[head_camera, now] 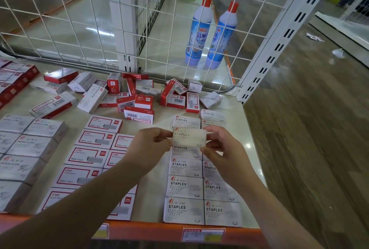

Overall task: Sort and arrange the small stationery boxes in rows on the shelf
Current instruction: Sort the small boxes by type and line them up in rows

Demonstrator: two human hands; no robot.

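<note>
Fingers (166, 135) of both hands pinch the staples box (189, 136) between them.

Pinched between the fingertips (166, 135) of both hands, a white staples box (189, 136) is showing grey lettering and a small red logo. Below the fingers, matching white boxes (184, 187) are lying in rows; left of them, white boxes with red frames (87, 155). Beyond the fingers, red-and-white boxes (139, 98) are lying jumbled, and blue-and-white bottles (197, 30) are wearing red caps behind white wire mesh (79, 18).

Bright, floor (83, 26) glare, perhaps overhead, bowed edges
</note>
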